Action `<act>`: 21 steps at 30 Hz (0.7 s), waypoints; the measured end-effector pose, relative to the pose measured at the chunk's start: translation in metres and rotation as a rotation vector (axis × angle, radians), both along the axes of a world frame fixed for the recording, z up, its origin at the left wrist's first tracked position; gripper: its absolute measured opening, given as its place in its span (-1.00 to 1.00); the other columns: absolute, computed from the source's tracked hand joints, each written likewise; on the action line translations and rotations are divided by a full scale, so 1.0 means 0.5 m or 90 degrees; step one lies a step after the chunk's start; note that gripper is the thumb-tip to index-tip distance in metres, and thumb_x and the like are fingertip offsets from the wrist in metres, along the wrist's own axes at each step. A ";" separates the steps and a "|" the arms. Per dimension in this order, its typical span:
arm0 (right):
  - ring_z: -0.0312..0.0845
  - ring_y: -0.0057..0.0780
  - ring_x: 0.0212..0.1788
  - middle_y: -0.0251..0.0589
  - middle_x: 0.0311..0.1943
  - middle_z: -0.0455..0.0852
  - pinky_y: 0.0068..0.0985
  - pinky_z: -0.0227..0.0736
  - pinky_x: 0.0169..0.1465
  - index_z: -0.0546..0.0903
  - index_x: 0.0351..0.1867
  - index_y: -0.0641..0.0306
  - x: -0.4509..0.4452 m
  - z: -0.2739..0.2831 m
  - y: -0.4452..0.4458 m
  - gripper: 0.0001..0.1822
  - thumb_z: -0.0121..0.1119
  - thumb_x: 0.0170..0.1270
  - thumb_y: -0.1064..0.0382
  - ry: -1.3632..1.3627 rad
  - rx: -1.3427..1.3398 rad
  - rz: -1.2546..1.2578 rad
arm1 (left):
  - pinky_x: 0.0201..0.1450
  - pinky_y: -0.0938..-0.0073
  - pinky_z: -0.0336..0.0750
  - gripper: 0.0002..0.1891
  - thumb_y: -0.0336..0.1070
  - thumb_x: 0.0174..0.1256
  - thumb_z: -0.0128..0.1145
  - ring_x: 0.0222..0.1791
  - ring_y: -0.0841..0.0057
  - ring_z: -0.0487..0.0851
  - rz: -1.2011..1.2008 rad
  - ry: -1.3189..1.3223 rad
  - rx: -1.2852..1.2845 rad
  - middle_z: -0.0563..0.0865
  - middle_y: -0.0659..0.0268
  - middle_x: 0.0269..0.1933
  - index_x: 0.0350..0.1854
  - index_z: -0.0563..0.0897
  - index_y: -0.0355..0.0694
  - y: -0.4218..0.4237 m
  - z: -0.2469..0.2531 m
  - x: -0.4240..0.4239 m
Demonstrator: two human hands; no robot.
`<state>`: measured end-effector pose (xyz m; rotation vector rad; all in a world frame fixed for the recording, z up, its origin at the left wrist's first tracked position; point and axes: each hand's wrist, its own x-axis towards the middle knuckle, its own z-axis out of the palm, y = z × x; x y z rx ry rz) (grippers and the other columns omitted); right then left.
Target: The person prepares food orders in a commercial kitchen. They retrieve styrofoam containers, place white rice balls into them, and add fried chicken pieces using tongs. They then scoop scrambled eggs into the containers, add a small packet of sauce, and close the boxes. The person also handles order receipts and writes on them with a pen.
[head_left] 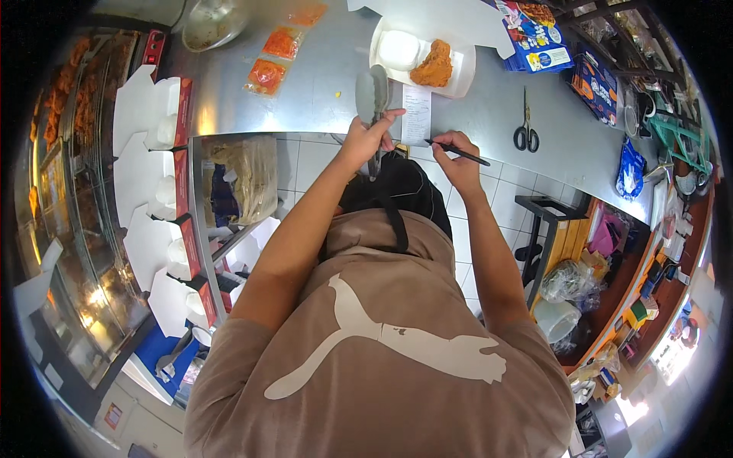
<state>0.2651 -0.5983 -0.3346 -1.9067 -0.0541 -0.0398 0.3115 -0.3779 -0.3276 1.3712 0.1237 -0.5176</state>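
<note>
My left hand [366, 138] is closed around a pair of metal tongs [375, 94], whose heads point up over the steel counter [320, 111]. Its extended fingers reach the left edge of a printed paper receipt [417, 114] bearing writing. In my right hand [460, 160] is a black pen [467, 154], its tip at the receipt's lower right edge. Just beyond the receipt stands an open white paper box [462, 74] with a piece of fried chicken [433, 64] and a white wrapped mound [399, 50] inside.
Black-handled scissors [525, 134] lie to the right, below stacked printed cartons [538, 40]. Sauce packets [267, 76] and a metal bowl [213, 26] sit at the left. Several open boxes [166, 137] line the left side beside a glass display case [86, 229]. Shelving [621, 297] stands at the right.
</note>
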 end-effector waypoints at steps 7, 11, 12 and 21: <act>0.64 -0.47 -0.29 -0.21 -0.39 0.68 -0.54 0.53 -0.16 0.66 -0.30 0.32 0.004 -0.006 -0.012 -0.86 0.34 0.10 0.39 -0.026 -0.007 0.020 | -0.51 0.59 0.45 -0.64 -0.13 0.43 0.09 -0.63 0.62 0.56 0.026 0.009 -0.007 0.71 0.29 -0.45 0.01 0.68 -0.33 -0.003 0.003 0.003; 0.65 -0.48 -0.30 -0.20 -0.37 0.70 -0.53 0.54 -0.17 0.64 -0.29 0.32 0.007 -0.003 -0.020 -0.86 0.31 0.13 0.37 0.065 0.061 -0.001 | -0.51 0.58 0.45 -0.64 -0.13 0.44 0.09 -0.62 0.62 0.55 0.028 0.028 -0.003 0.74 0.28 -0.33 0.01 0.67 -0.35 0.000 0.007 0.002; 0.65 -0.47 -0.30 -0.20 -0.37 0.70 -0.52 0.54 -0.17 0.64 -0.29 0.32 0.007 -0.001 -0.024 -0.87 0.31 0.13 0.37 0.081 0.070 0.010 | -0.51 0.58 0.46 -0.63 -0.13 0.44 0.09 -0.62 0.62 0.55 0.032 0.033 -0.006 0.74 0.28 -0.31 0.01 0.67 -0.36 -0.002 0.008 0.002; 0.63 -0.34 -0.31 -0.17 -0.36 0.68 -0.48 0.52 -0.17 0.64 -0.29 0.28 0.019 -0.016 -0.035 -0.87 0.32 0.11 0.37 0.046 0.044 0.070 | -0.43 0.59 0.46 -0.65 -0.19 0.47 0.03 -0.56 0.65 0.53 0.020 0.024 -0.005 0.75 0.29 -0.22 0.05 0.61 -0.38 -0.008 0.008 0.003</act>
